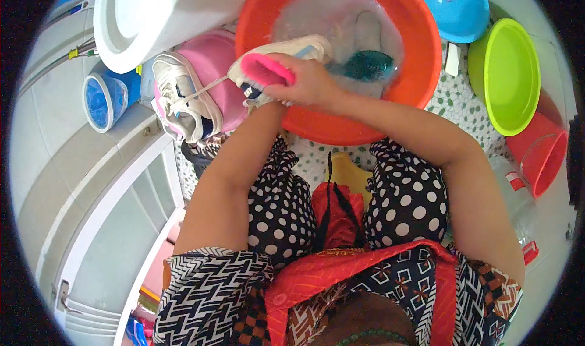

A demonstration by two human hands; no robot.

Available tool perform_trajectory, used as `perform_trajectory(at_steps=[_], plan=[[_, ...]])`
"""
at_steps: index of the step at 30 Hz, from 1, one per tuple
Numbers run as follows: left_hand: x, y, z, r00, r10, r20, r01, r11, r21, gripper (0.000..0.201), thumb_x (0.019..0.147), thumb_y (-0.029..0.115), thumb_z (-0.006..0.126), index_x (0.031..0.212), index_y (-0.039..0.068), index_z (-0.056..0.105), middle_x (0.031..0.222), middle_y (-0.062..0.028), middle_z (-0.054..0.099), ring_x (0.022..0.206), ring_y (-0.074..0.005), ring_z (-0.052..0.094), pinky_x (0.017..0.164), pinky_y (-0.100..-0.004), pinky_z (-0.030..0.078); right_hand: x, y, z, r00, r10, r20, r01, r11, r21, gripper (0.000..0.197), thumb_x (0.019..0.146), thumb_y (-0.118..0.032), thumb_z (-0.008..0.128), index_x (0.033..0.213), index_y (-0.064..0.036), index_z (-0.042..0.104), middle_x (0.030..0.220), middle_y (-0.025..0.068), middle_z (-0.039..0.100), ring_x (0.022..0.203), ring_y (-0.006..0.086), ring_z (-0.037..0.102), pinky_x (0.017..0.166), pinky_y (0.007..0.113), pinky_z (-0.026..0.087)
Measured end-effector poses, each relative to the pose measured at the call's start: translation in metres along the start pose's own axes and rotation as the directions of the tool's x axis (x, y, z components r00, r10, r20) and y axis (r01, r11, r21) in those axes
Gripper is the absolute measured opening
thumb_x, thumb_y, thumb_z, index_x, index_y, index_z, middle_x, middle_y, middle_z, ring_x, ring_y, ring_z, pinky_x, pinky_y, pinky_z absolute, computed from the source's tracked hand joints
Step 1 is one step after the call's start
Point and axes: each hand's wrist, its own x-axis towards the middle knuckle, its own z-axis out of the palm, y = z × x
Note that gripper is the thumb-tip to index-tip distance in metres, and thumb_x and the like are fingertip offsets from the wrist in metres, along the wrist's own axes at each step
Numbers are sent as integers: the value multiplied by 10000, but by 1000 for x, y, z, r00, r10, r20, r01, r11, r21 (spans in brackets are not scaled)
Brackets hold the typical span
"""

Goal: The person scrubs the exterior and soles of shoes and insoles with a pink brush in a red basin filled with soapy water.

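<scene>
My right hand [312,85] grips a bright pink scrub brush [266,70] against a white sneaker [314,46]. The sneaker is tilted over the left rim of a large orange-red basin [417,96]. At the sneaker's near end is my left hand [274,107], supporting it; its fingers are hidden behind the shoe and my right hand. Cloudy, sudsy water [317,20] fills the basin, with a dark green object [368,64] partly in it. Another white sneaker [189,96], laces loose, leans on a pink basin [222,60] to the left.
A white tub [152,17] stands at the upper left, near a small blue bucket [113,102]. On the right are a blue basin [454,11], a lime-green basin [506,78], a red bucket [542,154] and a clear plastic bottle [515,194]. A glass-paned door [116,212] borders the left.
</scene>
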Motion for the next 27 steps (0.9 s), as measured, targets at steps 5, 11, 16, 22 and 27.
perform_trajectory(at_steps=[5,11,16,22,27], plan=[[5,-13,1,1000,-19,5,19,1000,-1,427,911,326,344,1251,81,428,1277,-129,454,1126,-292,477,944,-425,408,5,20,-2,983,180,-40,-184,973,-141,544,739,-389,631,1200,-124,517,1058,122,609,933,232,595,813,331,458],[4,-24,-10,999,-41,-25,41,999,12,426,910,332,346,1245,84,433,1273,-127,457,1123,-292,479,942,-424,408,14,112,-30,924,329,-197,-362,918,-163,538,742,-392,622,1208,-144,517,1028,125,619,889,237,604,787,340,463],[6,-31,-11,997,-69,-18,69,997,19,425,910,337,348,1241,86,437,1269,-126,460,1120,-292,480,941,-424,409,-16,176,-76,910,369,-190,-410,734,-542,571,750,-441,601,1253,-205,469,1039,152,608,871,313,606,737,400,478],[-2,-35,-23,996,-77,-41,77,997,15,424,909,343,350,1235,88,442,1265,-125,464,1117,-292,482,939,-423,410,5,173,-88,916,290,-278,-400,580,-710,573,784,-410,569,1294,-218,393,992,201,601,908,379,580,773,481,474],[-1,-39,-17,996,-87,-35,87,996,13,423,908,347,351,1231,91,446,1261,-124,467,1114,-291,483,938,-422,410,39,196,-123,855,58,-516,-472,499,-727,580,762,-420,591,1277,-210,427,922,206,607,799,383,581,689,471,469]])
